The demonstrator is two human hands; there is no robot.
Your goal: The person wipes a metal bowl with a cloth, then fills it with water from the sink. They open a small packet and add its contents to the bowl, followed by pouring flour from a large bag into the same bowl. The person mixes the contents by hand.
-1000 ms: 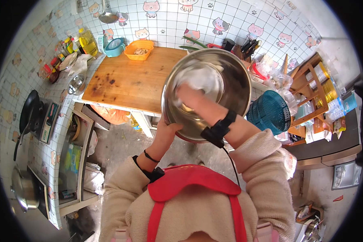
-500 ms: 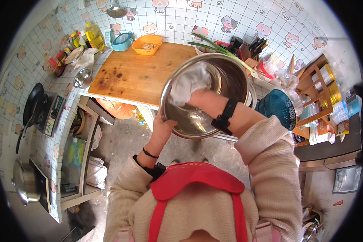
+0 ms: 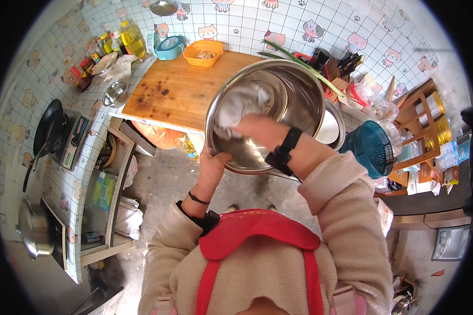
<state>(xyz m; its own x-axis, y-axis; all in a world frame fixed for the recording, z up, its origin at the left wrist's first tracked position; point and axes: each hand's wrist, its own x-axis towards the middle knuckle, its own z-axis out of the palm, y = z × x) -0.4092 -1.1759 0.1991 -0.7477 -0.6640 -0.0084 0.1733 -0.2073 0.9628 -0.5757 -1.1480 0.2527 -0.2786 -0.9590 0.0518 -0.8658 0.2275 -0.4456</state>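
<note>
The left hand (image 3: 211,167) gripped the steel bowl (image 3: 265,115) at its seven o'clock rim, tilting it clear of the wooden worktop (image 3: 178,92), so the right hand (image 3: 260,131) could press a white cloth (image 3: 236,107) inside.

Left hand (image 3: 211,167) is raised with fingers curled in a grip; right hand (image 3: 257,128) reaches forward, palm down.

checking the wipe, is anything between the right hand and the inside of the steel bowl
Only the white cloth: the right hand presses it against the inside of the steel bowl. The left hand grips the bowl's lower rim directly.
</note>
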